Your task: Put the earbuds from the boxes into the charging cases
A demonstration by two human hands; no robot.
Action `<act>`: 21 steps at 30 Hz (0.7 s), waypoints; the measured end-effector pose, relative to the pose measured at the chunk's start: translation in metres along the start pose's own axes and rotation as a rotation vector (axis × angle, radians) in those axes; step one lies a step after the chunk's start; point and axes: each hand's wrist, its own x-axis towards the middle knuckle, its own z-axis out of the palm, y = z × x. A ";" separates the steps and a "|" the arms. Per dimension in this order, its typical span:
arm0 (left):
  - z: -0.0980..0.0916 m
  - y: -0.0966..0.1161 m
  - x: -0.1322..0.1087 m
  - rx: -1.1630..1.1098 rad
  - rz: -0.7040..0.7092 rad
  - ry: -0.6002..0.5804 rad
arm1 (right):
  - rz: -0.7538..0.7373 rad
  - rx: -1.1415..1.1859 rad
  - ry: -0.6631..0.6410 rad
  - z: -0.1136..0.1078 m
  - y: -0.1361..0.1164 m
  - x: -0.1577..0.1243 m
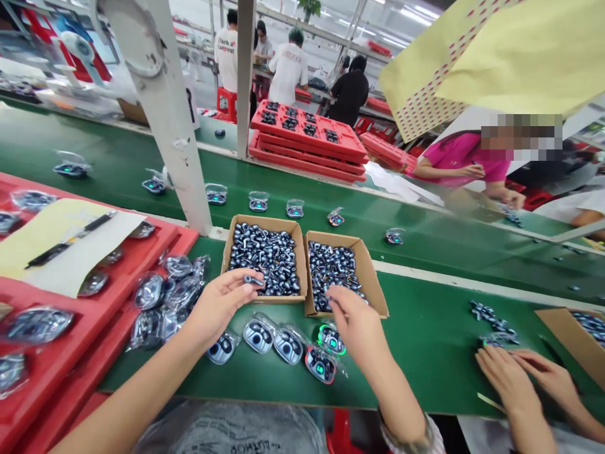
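The green conveyor belt (425, 353) carries a cardboard tray (265, 222) of earbuds just beyond the left fingers (239, 284), a second tray (366, 277) under the right fingers (338, 302), a row of bagged earbud cases (274, 340) nearer the person, below those fingers, and more cases (258, 202) well beyond them.

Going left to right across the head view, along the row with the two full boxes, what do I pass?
red tray → cardboard box of earbuds → second cardboard box of earbuds → loose earbuds → cardboard box at the right edge

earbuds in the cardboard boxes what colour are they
The earbuds are glossy dark blue-grey, clearest in the head view.
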 end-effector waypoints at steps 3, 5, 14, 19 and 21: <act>0.000 -0.005 -0.016 0.254 0.070 -0.002 | -0.315 0.005 0.006 0.005 -0.028 -0.035; 0.004 -0.010 -0.025 0.491 0.172 -0.127 | -0.375 -0.047 0.005 0.019 -0.038 -0.051; 0.049 -0.047 -0.044 1.349 0.495 -0.277 | -0.280 -0.061 -0.053 0.036 -0.024 -0.064; 0.070 -0.063 -0.042 1.556 0.502 -0.175 | -0.204 -0.031 0.101 0.025 -0.013 -0.065; 0.073 -0.064 -0.044 1.568 0.468 -0.127 | -0.174 -0.027 0.150 0.023 -0.004 -0.061</act>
